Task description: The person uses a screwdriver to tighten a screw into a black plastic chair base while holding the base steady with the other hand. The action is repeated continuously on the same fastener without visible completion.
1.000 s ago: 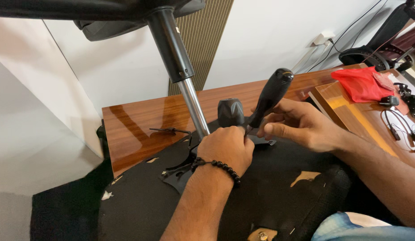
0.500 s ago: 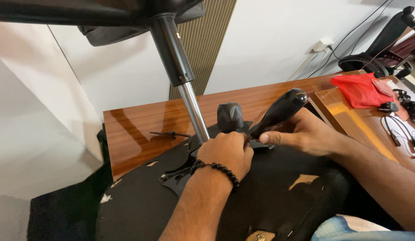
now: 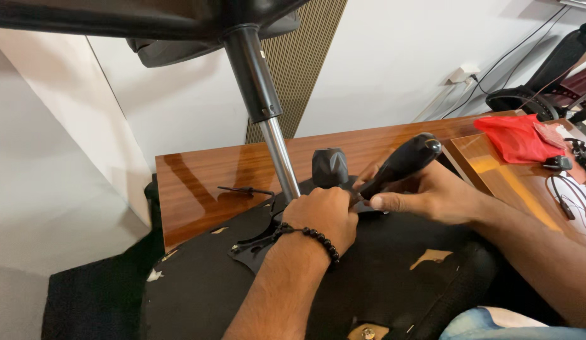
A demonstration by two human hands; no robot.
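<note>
The black tool handle (image 3: pixel 403 160) stood above the worn black seat (image 3: pixel 368 283), its working end hidden between the two hands at the plate beside the chrome post (image 3: pixel 279 157). A second before, the handle had pointed steeply up; half a second before it had already tipped toward the right, and at this moment it lay lower yet, at a shallow slant with its rounded end up and to the right. To judge by that swing, the tool was being levered or turned at the spot under the hands, and the work there was in progress, not finished.

The right hand (image 3: pixel 425 195) was closed round the lower part of the handle, thumb along its underside. The left hand (image 3: pixel 321 217), a bead bracelet (image 3: pixel 312 238) at the wrist, was curled into a loose fist at the base of the post, touching the tool's front end; whether it pinched a small part there could not be told.

Just behind stood a dark faceted knob (image 3: pixel 329 167). The seat leaned against a brown counter (image 3: pixel 198 189), with a red cloth (image 3: pixel 517 135) and cables (image 3: pixel 567 195) well apart to the right.
</note>
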